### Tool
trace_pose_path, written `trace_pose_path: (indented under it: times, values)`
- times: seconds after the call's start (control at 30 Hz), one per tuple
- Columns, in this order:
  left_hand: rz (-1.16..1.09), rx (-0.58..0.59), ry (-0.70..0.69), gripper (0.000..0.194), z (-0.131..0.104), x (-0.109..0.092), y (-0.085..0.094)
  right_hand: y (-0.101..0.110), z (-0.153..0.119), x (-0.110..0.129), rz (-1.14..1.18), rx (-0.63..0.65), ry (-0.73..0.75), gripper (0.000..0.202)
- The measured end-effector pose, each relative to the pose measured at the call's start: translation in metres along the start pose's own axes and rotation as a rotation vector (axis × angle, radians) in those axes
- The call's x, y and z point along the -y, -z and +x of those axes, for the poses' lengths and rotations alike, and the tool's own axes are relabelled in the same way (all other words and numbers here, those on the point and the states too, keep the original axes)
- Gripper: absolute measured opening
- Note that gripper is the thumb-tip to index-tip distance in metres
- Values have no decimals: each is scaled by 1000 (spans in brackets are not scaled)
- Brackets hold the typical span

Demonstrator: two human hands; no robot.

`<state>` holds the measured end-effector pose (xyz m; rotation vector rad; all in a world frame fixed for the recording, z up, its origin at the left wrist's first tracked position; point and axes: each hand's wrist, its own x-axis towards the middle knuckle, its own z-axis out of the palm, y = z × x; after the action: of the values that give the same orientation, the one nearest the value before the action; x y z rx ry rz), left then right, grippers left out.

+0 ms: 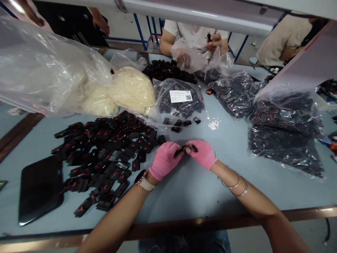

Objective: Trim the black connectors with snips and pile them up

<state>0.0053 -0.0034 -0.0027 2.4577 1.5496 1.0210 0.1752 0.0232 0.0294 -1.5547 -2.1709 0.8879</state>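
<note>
My left hand (pixel 165 160), in a pink glove, is closed on one end of a small black plastic connector (pixel 182 149). From the other side, my right hand (pixel 202 153), gloved alike, pinches the same piece; its fingers hide much of it. Both hands meet just above the blue-grey table top. Left of them spreads a large loose heap of black connectors (pixel 113 149) with red-orange clips. Beyond my hands a few more black pieces (pixel 177 125) lie in front of a clear bag (pixel 181 100) with a white label. A little pile of tiny white pins (pixel 214 123) lies beyond my right hand.
A black tray (pixel 40 189) lies at the left. Bags of cream-coloured parts (pixel 134 89) stand behind the heap. Filled bags of black parts (pixel 285 147) are stacked at the right. Across the table a person in a white shirt (pixel 196 33) handles a black piece. A lamp bar (pixel 200 14) crosses overhead.
</note>
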Motion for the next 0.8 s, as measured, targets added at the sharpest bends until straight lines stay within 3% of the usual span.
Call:
trace_pose_path:
  times: [0.17, 0.57, 0.8]
  values:
    - [-28, 18, 34, 10, 0, 0, 2, -8, -6, 0, -183, -17, 92, 22]
    - [2, 20, 35, 7, 1, 0, 4, -11, -5, -3, -40, -45, 117, 18]
    - [-20, 3, 4, 7, 0, 0, 4, -8, -3, -6, 41, 4, 133, 15]
